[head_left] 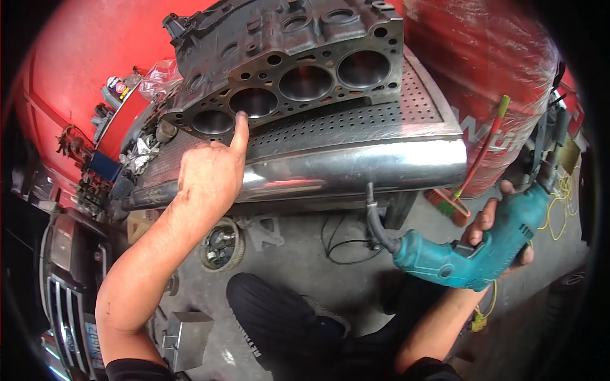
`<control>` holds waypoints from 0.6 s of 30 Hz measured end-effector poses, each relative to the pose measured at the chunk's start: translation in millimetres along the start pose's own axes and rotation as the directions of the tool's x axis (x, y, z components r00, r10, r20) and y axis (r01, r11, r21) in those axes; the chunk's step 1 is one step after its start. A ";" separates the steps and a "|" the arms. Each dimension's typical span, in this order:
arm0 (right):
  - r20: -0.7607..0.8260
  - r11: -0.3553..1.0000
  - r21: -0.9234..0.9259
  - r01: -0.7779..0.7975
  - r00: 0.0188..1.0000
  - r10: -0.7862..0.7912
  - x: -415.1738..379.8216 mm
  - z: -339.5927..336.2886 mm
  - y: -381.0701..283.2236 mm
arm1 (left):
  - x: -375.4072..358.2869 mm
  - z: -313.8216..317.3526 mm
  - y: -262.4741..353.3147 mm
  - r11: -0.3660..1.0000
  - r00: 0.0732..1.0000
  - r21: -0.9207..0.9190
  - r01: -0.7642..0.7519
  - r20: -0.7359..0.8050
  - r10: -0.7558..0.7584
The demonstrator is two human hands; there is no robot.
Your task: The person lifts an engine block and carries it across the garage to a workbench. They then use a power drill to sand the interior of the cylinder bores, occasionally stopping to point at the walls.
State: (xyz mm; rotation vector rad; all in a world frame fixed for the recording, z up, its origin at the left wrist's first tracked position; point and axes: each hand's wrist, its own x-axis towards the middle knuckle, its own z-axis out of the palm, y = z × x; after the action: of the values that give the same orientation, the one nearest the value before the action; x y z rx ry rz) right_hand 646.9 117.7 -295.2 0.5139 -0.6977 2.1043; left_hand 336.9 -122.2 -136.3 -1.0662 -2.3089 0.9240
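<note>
A dark engine block [286, 38] lies on a perforated metal bench [356, 130], its face with several round cylinder bores turned toward me. My left hand [213, 166] points with one finger stretched out, the fingertip at the lower edge of a bore; the other fingers are curled and seem to hold nothing. On the right, my right hand [486, 225] is wrapped round a teal power drill [473, 257]. Its chuck end points up and to the right, and its black cord leaves the handle toward the bench's rounded front edge.
Red wrapped drums [473, 51] and a broom [452, 204] stand at the right. Engine parts and a bottle [117, 88] are at the left. Below are a round tub of parts [222, 244], a metal box [189, 340], loose cables and a vehicle front [67, 298].
</note>
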 end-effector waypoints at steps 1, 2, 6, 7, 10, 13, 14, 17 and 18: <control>0.023 1.000 0.029 0.003 1.000 -0.004 1.7 0.0 1.5 | 0.3 -0.7 -0.2 0.993 1.000 -0.114 -0.020 -0.009 0.019; 0.045 0.998 0.061 0.005 0.999 -0.008 3.6 0.3 3.4 | 1.1 -1.5 -0.9 0.974 0.999 -0.224 -0.042 -0.019 0.039; 0.067 0.995 0.098 0.015 0.997 -0.022 7.8 -0.2 8.5 | 19.8 -9.8 5.6 -0.064 0.987 -0.996 0.066 0.056 0.150; 0.064 0.994 0.104 0.026 0.997 -0.033 8.8 0.2 10.9 | 26.7 -8.8 9.6 -0.286 0.990 -0.957 0.042 0.001 0.142; 0.052 0.995 0.098 0.036 0.998 -0.041 10.6 2.2 14.6 | 45.6 0.1 27.3 -0.811 0.991 -0.583 -0.048 -0.128 0.033; 0.043 0.997 0.079 0.011 0.999 -0.015 9.4 0.6 12.9 | 44.4 1.8 45.8 -0.905 0.993 -0.417 -0.087 -0.105 -0.048; 0.041 0.997 0.073 0.018 0.999 -0.021 10.0 -1.1 13.3 | 40.8 0.0 50.6 -0.925 0.989 -0.364 -0.107 -0.138 -0.060; 0.035 0.997 0.061 0.038 0.999 -0.040 10.0 -0.4 14.1 | 28.3 -0.8 62.8 -0.959 0.984 -0.236 -0.157 -0.121 -0.132; 0.020 0.998 0.041 0.044 0.999 -0.044 9.6 1.9 13.7 | 23.9 -0.1 65.2 -0.955 0.984 -0.248 -0.162 -0.109 -0.138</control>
State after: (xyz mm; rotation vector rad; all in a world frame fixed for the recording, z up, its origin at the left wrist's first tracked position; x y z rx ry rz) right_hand 630.5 115.4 -292.3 0.5686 -0.6512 2.0782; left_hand 354.8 -72.0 -180.9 0.8640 1.0679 2.1174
